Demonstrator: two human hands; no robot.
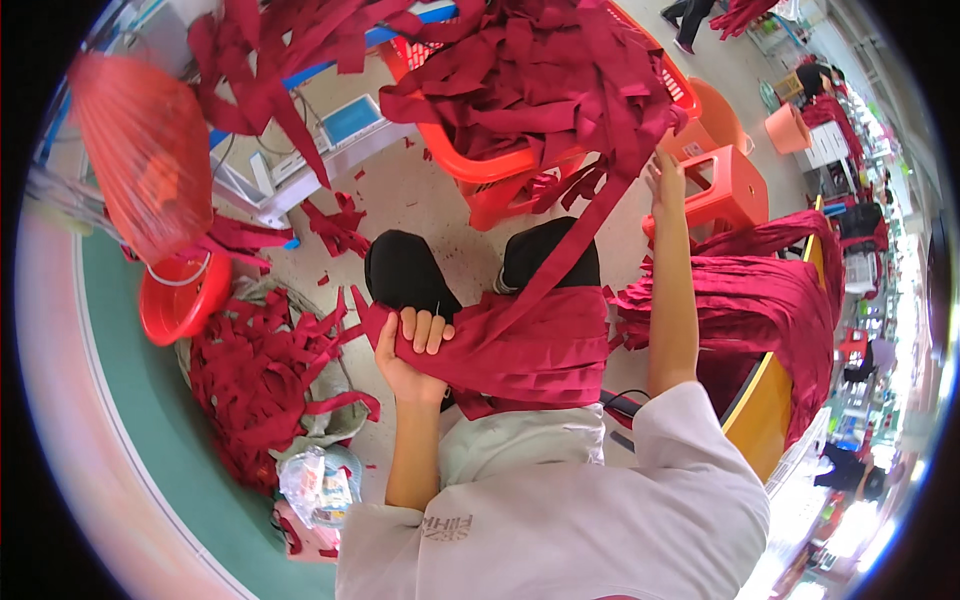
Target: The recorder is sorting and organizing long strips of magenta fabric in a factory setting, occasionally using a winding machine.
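Note:
A layered bundle of dark red fabric strips (545, 350) lies across my lap. My left hand (415, 350) is closed around the bundle's left end, with the fingers folded over the cloth. One long strip (575, 240) runs from the bundle up to the heap of strips (540, 80) in a red plastic basket (470, 168) ahead of me. My right arm reaches far forward, and my right hand (667, 182) is raised beside the basket's right side, close to that strip. Its fingers look stretched out and apart, with nothing visible in them.
Red stools (735, 185) stand right of the basket. More strips (745, 290) drape over a yellow-edged wooden board (760, 410) on my right. To the left are a hanging red bag (150, 160), a red bucket (185, 300) and a sack piled with strips (260, 380). People work farther off.

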